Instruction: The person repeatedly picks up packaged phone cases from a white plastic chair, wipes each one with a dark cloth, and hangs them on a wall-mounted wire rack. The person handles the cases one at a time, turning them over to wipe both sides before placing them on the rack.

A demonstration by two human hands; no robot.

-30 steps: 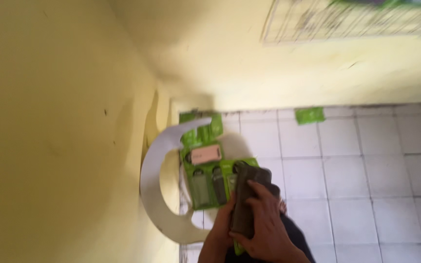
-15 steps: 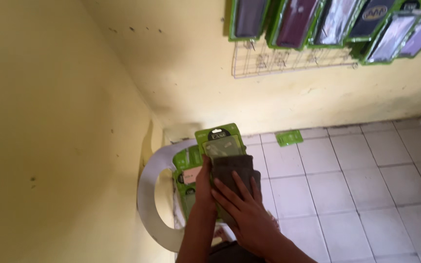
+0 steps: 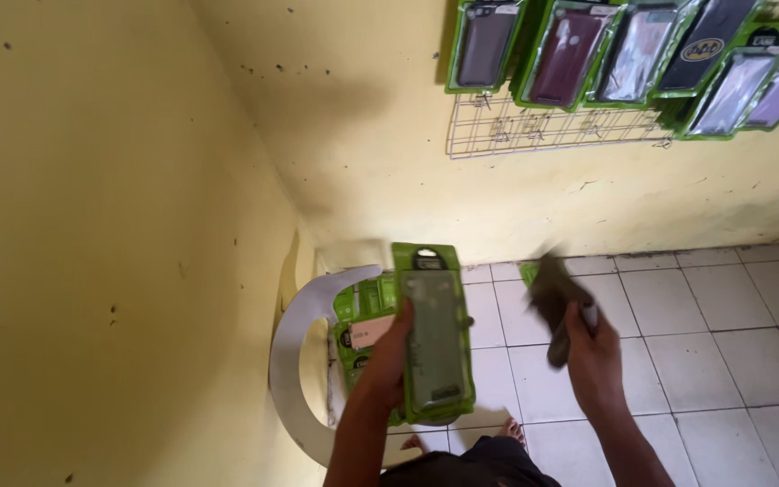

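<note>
Green card and clear plastic, that's what we've got up front in the head view: a phone case pack [image 3: 435, 334] held upright in our left hand [image 3: 394, 356]. It looks light and fairly stiff, a flat backing with a moulded blister over the case, so we judge it will flex a little and its glossy face may slide under a loose hold. The long side edges look like the sensible place to take it, clear of the hang tab at the top.

Our left fingers [image 3: 401, 326] are curled round the pack's left edge, pinching it from the side, with the rest of the pack standing free to the right of them.

Our right hand [image 3: 592, 356] is well apart to the right, above the tiled floor [image 3: 732, 343], closed round a dark case [image 3: 554, 298], soft-looking and blurred. Its fingers wrap the lower end and the case sticks up past them.

Below the pack, more green packs [image 3: 362, 329] lie heaped on a white plastic chair [image 3: 292, 361] against the yellow wall [image 3: 119, 225]. Higher up, packs hang [image 3: 579, 54] from a wire rack [image 3: 534, 131].
</note>
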